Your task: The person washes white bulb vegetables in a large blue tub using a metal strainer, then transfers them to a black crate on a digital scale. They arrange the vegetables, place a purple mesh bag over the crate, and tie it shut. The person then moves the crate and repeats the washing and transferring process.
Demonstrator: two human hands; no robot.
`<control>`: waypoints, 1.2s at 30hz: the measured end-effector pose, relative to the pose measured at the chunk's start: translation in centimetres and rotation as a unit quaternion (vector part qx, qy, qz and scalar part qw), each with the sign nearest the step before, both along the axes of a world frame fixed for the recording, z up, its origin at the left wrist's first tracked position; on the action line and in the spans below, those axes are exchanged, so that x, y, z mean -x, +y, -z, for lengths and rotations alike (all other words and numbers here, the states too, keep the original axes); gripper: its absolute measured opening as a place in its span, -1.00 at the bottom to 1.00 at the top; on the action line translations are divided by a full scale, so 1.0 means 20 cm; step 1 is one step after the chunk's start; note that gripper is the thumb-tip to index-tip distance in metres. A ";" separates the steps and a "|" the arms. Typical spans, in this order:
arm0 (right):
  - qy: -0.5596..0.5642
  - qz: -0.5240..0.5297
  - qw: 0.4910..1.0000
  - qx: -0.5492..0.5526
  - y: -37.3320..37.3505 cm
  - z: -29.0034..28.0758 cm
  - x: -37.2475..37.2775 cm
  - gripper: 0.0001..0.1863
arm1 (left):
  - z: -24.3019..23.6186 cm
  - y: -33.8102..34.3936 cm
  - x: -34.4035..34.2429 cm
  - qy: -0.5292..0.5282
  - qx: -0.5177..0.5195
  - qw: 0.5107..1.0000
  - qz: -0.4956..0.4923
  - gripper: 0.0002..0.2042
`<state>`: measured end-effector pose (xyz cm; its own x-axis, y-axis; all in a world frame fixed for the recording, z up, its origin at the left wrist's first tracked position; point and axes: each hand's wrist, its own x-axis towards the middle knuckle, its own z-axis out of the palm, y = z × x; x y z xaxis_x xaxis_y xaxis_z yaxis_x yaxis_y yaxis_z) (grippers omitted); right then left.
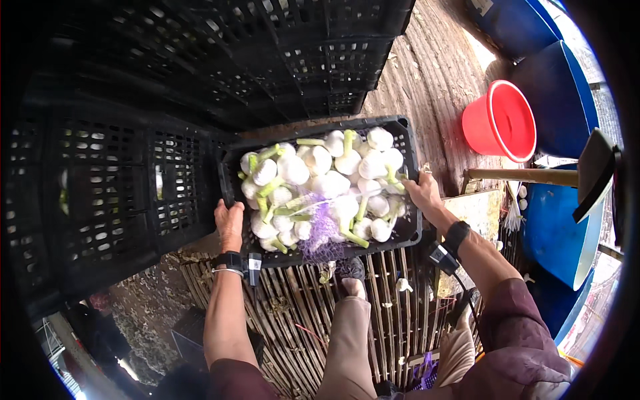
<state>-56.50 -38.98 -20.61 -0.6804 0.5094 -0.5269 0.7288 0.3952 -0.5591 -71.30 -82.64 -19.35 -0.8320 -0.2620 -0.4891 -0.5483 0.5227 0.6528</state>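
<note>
A black plastic crate point(393, 127) full of white garlic bulbs point(319, 160) with green stems is between my two hands. My left hand point(229, 223) grips its left end and my right hand point(424, 190) its right end, the fingers mostly hidden by the rim. A purple mesh net point(323, 233) lies over the bulbs near the close edge and hangs against that side. Whether the crate is lifted or resting on something I cannot tell.
Tall stacked black crates point(120, 187) stand at the left and far side. At the right are a red bucket point(480, 123), blue barrels point(557, 227) and a wooden-handled tool point(527, 176). Below lies a slatted floor point(393, 313) with scattered garlic bits.
</note>
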 end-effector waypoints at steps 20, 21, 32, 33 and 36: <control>0.108 -0.042 0.991 0.068 -0.10 -0.40 -0.77 -0.53 | -0.47 0.50 -1.08 -0.012 0.251 0.937 0.243 -0.33; 0.060 -0.071 0.990 0.108 -0.06 -0.51 -0.87 -0.54 | -0.55 0.54 -1.15 -0.016 0.252 0.930 0.265 -0.34; 0.034 -0.085 0.996 0.009 0.54 -1.09 -2.16 -0.82 | -1.92 1.92 -1.58 0.205 -0.333 0.828 0.402 -0.73; 0.006 -0.092 0.996 0.015 0.61 -1.13 -2.22 -0.82 | -2.09 2.04 -1.64 0.210 -0.429 0.798 0.368 -0.76; -0.022 -0.097 0.995 -0.002 0.75 -1.17 -2.42 -0.79 | -2.58 2.32 -1.86 0.115 -0.639 0.732 0.209 -0.76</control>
<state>-8.10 -23.95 2.82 -0.7418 0.3727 -0.5575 0.6630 0.5325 -0.5262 -34.14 -36.29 32.23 -0.8079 0.5870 0.0522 -0.3139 -0.5037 0.8048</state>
